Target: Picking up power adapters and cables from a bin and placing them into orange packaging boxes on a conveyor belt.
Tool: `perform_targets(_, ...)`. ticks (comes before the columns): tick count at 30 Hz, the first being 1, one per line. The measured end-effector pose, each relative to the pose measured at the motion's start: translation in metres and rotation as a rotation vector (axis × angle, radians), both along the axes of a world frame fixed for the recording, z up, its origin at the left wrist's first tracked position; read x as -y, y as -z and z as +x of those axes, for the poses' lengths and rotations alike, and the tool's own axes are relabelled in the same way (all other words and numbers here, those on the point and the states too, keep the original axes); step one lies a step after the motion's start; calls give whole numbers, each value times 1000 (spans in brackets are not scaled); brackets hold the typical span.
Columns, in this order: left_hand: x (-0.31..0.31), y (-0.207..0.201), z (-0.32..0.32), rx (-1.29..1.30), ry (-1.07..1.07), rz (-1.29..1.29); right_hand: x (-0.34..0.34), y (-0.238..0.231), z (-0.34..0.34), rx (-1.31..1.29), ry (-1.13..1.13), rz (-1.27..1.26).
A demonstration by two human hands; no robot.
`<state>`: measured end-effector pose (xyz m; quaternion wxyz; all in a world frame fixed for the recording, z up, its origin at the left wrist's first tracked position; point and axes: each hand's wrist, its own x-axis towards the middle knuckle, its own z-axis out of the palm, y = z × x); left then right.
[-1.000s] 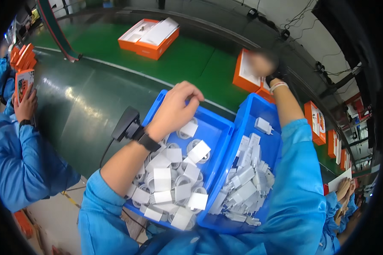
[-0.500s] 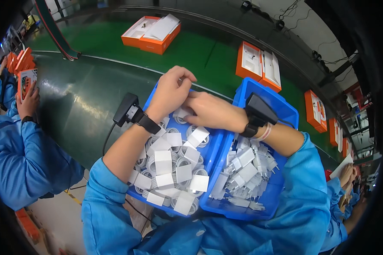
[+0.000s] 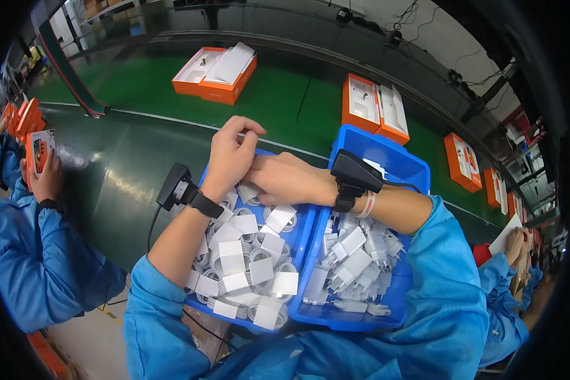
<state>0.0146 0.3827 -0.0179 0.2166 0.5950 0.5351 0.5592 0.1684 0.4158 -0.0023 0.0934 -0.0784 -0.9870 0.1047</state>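
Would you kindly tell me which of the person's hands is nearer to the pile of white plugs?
The right hand: it is over the far part of the cable bin, beyond and left of the white plugs. The left hand is farther left.

The blue bins are smooth, glossy plastic; the chargers, shiny white plastic; the cable wraps, matt white paper. The cloth sleeves have a soft sheen, and the smooth desk reflects light.

White coiled cables, wrapped in white paper bands, heaped at mixed angles inside a blue tray
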Motion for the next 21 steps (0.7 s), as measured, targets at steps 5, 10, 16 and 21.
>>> perform_targets(5,1,-2,-1,131,-66,5,-5,-11,10,37,-21,97)
perform_targets(10,-3,5,-11,168,-102,-31,-49,-64,59,-310,73,173)
perform_targets(16,-3,-2,-6,206,-54,-71,-169,-71,178,70,534,294)
perform_targets(21,0,-3,-8,169,-41,-129,-196,-33,219,242,591,243)
